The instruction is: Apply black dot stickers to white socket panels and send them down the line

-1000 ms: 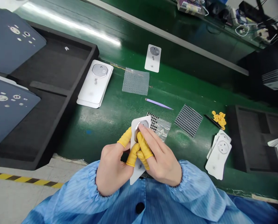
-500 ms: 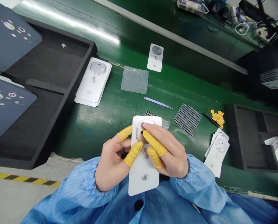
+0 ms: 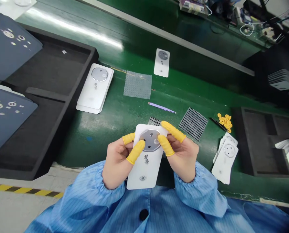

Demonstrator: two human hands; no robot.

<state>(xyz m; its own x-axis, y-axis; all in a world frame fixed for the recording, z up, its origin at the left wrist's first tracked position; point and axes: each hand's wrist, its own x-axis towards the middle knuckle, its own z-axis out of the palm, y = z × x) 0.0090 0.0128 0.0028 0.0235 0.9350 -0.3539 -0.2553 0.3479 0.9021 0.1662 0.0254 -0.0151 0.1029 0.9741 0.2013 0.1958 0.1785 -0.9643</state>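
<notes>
A white phone back cover (image 3: 144, 170) with an octagonal silver camera plate (image 3: 149, 144) is held close to my chest. My left hand (image 3: 119, 161) pinches its left edge, yellow-cotted thumb on the plate's left side. At the right edge, my right hand (image 3: 182, 153) grips the cover, with the thumb on the plate and the index finger at the top corner. Behind the cover lies a partly hidden sheet of black dots (image 3: 155, 121). Farther off are purple tweezers (image 3: 162, 107) and another sheet of black dots (image 3: 193, 124).
Stacked white covers (image 3: 92, 92) stand at left beside a black tray (image 3: 80, 81). A single cover (image 3: 161, 63) lies at the back, near a clear bubbled sheet (image 3: 137, 85). Rightward are yellow finger cots (image 3: 225, 121), more covers (image 3: 224, 161) and another black tray (image 3: 253, 142).
My right hand has moved off the front of the camera plate to the cover's right edge, exposing the plate. The cover's lower end has shifted left and up.
</notes>
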